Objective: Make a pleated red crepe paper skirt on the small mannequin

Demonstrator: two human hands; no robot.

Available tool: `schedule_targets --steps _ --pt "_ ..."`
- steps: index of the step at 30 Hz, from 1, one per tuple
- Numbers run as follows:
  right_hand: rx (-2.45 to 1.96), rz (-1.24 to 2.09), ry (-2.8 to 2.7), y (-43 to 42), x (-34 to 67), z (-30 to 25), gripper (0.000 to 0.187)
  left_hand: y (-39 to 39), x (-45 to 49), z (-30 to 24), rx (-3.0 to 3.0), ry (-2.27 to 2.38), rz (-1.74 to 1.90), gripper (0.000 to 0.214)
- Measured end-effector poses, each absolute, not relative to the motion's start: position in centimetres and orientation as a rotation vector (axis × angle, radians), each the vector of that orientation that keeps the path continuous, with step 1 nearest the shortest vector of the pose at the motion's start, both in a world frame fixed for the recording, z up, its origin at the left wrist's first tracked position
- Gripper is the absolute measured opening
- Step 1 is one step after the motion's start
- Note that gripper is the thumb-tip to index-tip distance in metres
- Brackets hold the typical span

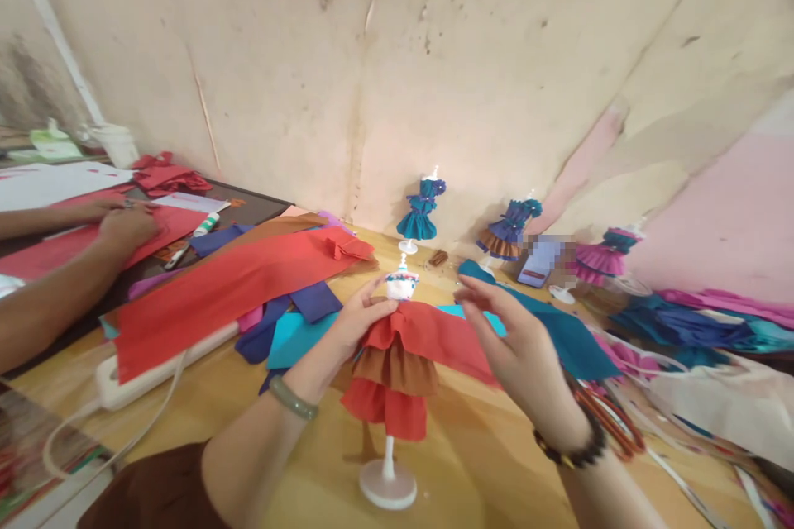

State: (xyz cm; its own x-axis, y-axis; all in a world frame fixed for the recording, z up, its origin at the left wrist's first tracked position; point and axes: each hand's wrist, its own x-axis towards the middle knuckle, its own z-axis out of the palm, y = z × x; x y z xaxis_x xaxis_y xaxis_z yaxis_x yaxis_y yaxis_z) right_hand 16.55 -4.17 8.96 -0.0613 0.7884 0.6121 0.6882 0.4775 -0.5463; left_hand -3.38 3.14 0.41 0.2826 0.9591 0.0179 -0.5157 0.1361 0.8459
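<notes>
In the middle stands a small white dress form [402,288] on a round-based stand, wearing a brown ruffle [403,370] above a red ruffle [397,413]. A red crepe strip [440,335] is gathered at its waist, and its free end stretches to the right. My left hand [360,316] pinches the gathered part against the form's left side, thumb in front. To the right, my right hand [512,335] hovers with fingers apart beside the strip's loose end; nothing shows in its grasp.
Several dressed forms, one in a teal dress [418,211], stand by the wall near a phone [541,260]. Coloured strips and a white power strip [124,380] lie left. Scissors [611,421] and a plastic bag [725,397] lie right. Another person's hands [127,223] rest on red sheets.
</notes>
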Motion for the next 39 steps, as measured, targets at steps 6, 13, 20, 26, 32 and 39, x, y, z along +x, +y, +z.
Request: schedule_targets --steps 6,13,20,26,32,39 --pt "-1.316 0.613 -1.792 -2.0 14.6 8.2 0.040 2.5 -4.0 1.7 0.909 0.601 1.154 0.077" --pt "-1.406 0.794 -1.819 -2.0 14.5 8.9 0.045 1.8 -3.9 2.7 1.025 0.615 1.076 0.058" --pt "-1.335 0.901 -1.804 -2.3 14.7 8.7 0.035 1.3 -3.8 3.0 0.999 0.643 1.069 0.071" --pt "-1.282 0.979 -1.771 -2.5 14.3 8.7 0.032 1.4 -3.9 3.1 1.072 0.660 1.149 0.074" --pt "-1.270 1.005 -1.731 -2.4 14.1 8.6 0.034 0.9 -3.8 3.6 1.166 0.644 1.143 0.068" --pt "-1.242 0.997 -1.743 -2.4 14.1 8.5 0.031 0.3 -3.7 4.2 1.158 0.612 1.092 0.072"
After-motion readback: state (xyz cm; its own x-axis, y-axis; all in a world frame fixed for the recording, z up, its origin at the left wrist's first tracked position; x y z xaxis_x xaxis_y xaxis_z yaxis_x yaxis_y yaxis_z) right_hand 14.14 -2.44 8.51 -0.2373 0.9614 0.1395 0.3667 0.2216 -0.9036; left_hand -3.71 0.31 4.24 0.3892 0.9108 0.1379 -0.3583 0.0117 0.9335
